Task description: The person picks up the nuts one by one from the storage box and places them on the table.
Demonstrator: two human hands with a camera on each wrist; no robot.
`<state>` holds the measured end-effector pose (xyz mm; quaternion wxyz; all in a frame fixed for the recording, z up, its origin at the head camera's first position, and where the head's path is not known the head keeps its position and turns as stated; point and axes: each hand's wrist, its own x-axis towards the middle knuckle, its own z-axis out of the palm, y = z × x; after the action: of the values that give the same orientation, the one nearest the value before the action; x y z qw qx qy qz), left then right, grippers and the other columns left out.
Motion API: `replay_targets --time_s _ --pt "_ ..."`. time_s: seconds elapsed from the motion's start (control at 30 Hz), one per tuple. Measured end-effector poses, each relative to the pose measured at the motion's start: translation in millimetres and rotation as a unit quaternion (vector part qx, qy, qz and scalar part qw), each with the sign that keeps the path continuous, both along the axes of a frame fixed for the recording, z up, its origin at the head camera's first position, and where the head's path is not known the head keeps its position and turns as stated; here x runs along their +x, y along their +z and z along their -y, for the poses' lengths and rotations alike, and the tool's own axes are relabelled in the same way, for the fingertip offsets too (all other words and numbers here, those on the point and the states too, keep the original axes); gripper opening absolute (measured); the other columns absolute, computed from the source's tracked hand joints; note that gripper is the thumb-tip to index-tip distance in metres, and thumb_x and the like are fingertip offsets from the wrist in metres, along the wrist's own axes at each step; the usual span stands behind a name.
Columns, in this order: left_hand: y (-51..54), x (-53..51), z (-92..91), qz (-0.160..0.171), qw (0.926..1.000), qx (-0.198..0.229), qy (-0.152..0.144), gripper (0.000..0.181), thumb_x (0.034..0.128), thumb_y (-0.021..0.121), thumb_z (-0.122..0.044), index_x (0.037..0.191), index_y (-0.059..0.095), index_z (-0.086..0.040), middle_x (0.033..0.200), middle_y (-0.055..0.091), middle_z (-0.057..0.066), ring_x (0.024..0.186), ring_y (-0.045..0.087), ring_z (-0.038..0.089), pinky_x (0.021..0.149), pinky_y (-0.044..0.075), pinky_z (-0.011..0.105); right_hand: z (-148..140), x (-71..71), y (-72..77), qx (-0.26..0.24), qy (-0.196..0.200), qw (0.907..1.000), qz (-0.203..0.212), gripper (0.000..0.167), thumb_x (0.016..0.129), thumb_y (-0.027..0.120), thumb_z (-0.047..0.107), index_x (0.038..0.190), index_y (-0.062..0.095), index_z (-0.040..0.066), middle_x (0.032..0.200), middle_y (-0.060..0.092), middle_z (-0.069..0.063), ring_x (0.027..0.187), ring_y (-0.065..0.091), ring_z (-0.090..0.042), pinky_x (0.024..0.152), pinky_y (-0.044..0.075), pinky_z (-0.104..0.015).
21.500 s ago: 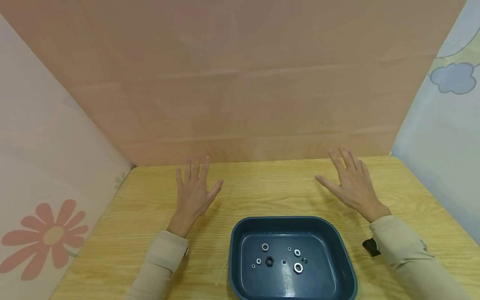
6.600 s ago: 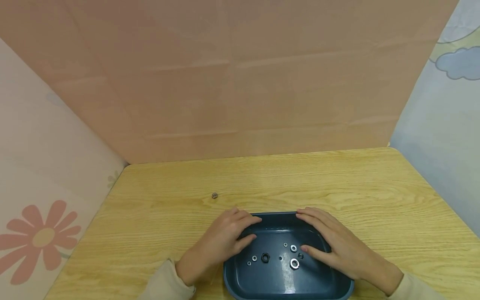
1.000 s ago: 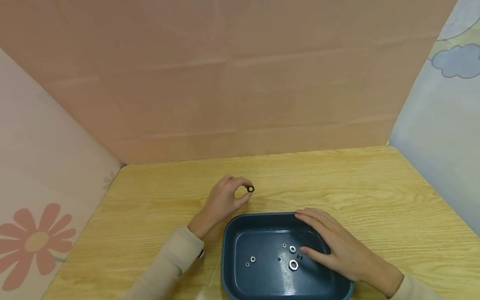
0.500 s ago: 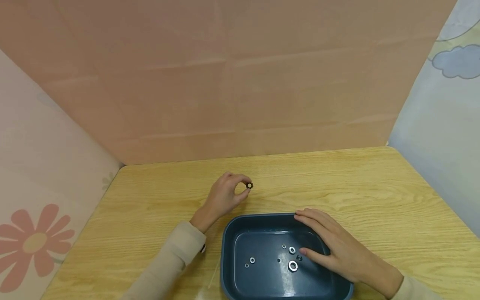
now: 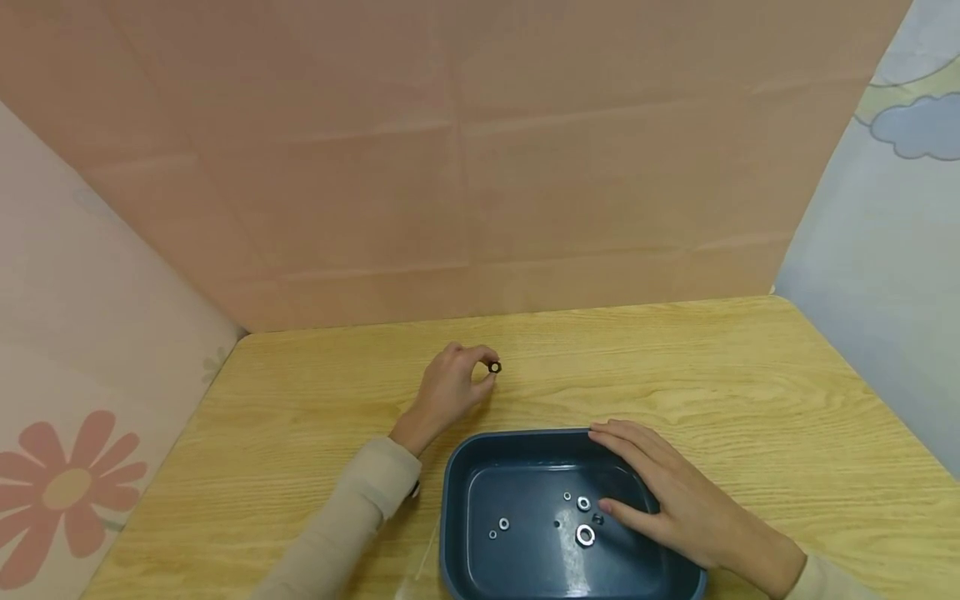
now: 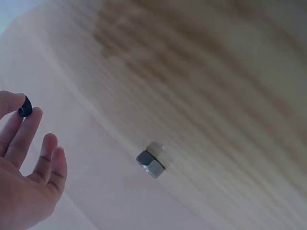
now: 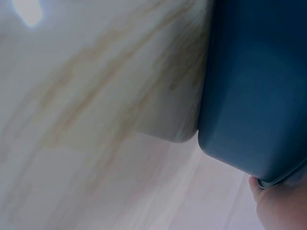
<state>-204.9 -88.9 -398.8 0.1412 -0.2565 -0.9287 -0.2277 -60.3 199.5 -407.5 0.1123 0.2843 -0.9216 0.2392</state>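
Thumb and fingertips of my left hand (image 5: 444,390) pinch a black hex nut (image 6: 27,109) above the table, beyond the tray's far left corner in the head view. In the left wrist view a silver hex nut (image 6: 150,164) lies on the table near that hand; my hand hides it in the head view. My right hand (image 5: 678,504) rests on the far right rim of the dark blue tray (image 5: 525,434), with fingers fairly straight and the thumb over the inside. Several nuts lie on the tray floor, the largest a silver nut (image 5: 578,536).
The wooden table (image 5: 337,358) ends at a tan backdrop (image 5: 465,208). White panels printed with a flower (image 5: 67,490) and a cloud (image 5: 922,127) stand at left and right. A thin clear strip (image 5: 427,554) lies left of the tray.
The black nut was lifted out of the tray and carried beyond it by my left hand, which now drifts slightly left and away. The right hand stays on the rim.
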Motion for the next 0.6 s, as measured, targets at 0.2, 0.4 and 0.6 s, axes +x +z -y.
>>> replay_targets --time_s 0.2,0.4,0.6 --pt "-0.9 -4.1 -2.4 0.002 0.9998 -0.014 0.015 0.018 0.0856 0.075 -0.012 0.103 0.075 -0.015 0.098 0.078 -0.003 0.084 0.062 0.021 0.063 0.047 0.029 0.1 0.9 -0.2 0.003 -0.007 1.0000 0.002 0.071 0.085 0.076 0.040 0.146 0.047 0.021 0.148 0.047 0.005 0.134 0.041 -0.013 0.108 0.007 0.002" --pt "-2.1 -7.7 -3.8 0.016 0.9990 -0.033 0.024 0.017 0.0868 0.075 -0.014 0.103 0.075 -0.016 0.099 0.077 -0.003 0.084 0.062 0.022 0.062 0.046 0.028 0.3 0.7 -0.3 0.004 -0.010 0.9999 0.008 0.071 0.085 0.076 0.040 0.147 0.046 0.022 0.148 0.047 0.005 0.135 0.041 -0.014 0.108 0.006 0.002" --pt "-2.7 -10.3 -5.8 0.035 0.9978 -0.050 0.027 0.015 0.0878 0.074 -0.016 0.103 0.075 -0.016 0.099 0.077 -0.002 0.083 0.060 0.021 0.062 0.045 0.029 0.3 0.2 -0.5 0.004 -0.010 0.9999 0.007 0.072 0.085 0.077 0.040 0.147 0.045 0.024 0.148 0.046 0.006 0.135 0.041 -0.014 0.107 0.006 0.002"
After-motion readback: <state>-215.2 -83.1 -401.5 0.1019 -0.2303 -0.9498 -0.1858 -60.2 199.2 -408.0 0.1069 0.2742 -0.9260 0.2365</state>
